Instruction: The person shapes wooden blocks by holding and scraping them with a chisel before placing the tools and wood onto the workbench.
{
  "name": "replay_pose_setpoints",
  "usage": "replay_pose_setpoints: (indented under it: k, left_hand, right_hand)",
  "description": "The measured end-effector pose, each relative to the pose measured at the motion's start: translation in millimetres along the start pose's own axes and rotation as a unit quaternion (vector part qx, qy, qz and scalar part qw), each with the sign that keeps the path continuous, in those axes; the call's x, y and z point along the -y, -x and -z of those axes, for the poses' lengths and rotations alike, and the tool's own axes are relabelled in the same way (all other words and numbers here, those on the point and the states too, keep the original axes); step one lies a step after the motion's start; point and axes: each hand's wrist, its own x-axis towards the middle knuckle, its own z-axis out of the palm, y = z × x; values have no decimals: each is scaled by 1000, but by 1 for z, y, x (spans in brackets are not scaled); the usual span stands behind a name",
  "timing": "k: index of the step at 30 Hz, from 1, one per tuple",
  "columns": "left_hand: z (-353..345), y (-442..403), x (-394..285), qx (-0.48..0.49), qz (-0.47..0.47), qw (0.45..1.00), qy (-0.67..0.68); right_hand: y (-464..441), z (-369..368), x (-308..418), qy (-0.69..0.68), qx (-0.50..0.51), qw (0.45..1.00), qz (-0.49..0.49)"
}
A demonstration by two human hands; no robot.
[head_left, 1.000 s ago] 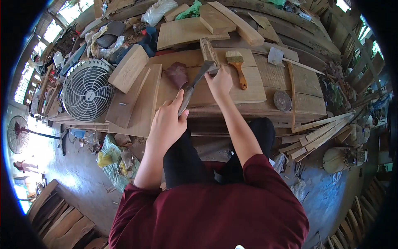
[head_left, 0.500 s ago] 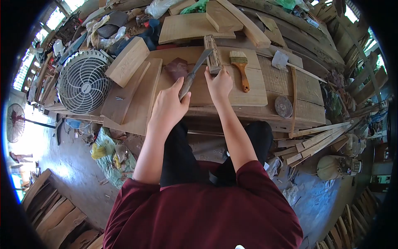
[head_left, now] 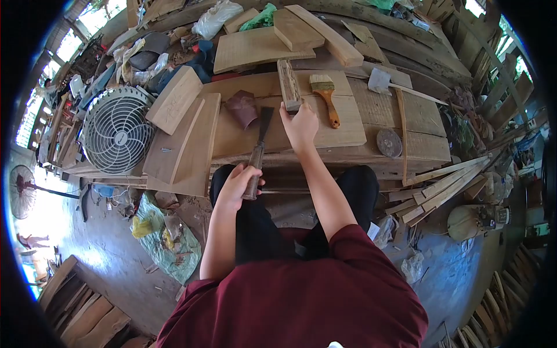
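Note:
My left hand (head_left: 239,184) is closed round the wooden handle of a chisel (head_left: 264,130), whose dark flat blade points away from me, over the bench's front edge. With my right hand (head_left: 301,126) I grip the near end of a narrow wooden block (head_left: 288,82), which has a rough, pitted upper face. The blade and the block are apart. A folded maroon sheet (head_left: 242,109), which looks like sandpaper, lies left of the chisel's tip. To the right of the block lies a paintbrush (head_left: 326,97) with an orange-brown handle.
Boards cover the workbench (head_left: 371,148). A fan (head_left: 120,130) and a thick wood block (head_left: 175,100) stand at left. Right are a round disc (head_left: 389,142), a white-headed tool (head_left: 380,80) and a thin strip (head_left: 402,139). More planks (head_left: 264,49) lie at the back.
My left hand has drawn the chisel back toward my body, away from the block, and its blade now points more straight ahead. My right hand still holds the block.

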Motion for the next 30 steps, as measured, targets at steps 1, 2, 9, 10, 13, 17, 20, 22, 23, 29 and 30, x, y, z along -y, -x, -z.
replay_pose_setpoints:
  k: [1,2,9,10,13,17,20,22,23,29,30]
  left_hand:
    - [5,-5,7,-1,-2,1000,1]
    - [11,-9,14,-38,-59,983,-168]
    - [-20,14,-11,-280,-282,702,-591]
    - [-26,18,-24,-246,-213,730,-602]
    - [-22,12,-35,-209,-155,762,-593]
    - [-12,6,-49,-162,-237,787,-547]
    - [-20,21,-70,-170,-268,787,-529]
    - [-23,30,-83,-163,-272,784,-534]
    - [-23,34,-90,-158,-275,781,-538]
    - [-29,44,-128,-102,-285,722,-623]
    - [-30,44,-134,-85,-269,707,-649]
  right_hand:
    - [0,2,1,-5,-3,1000,-2]
    - [0,3,2,-9,-6,1000,-2]
    - [2,2,7,52,-8,999,-13]
    - [2,2,6,51,-12,999,-12]
    - [2,3,7,49,-1,999,-20]
    - [2,7,9,25,-4,1000,4]
    - [-1,14,16,20,22,1000,1]
    - [-2,9,14,14,9,1000,6]
    - [-3,7,13,7,-4,1000,14]
    - [-5,8,17,-52,1,998,-44]
    - [-5,6,15,-52,0,998,-47]
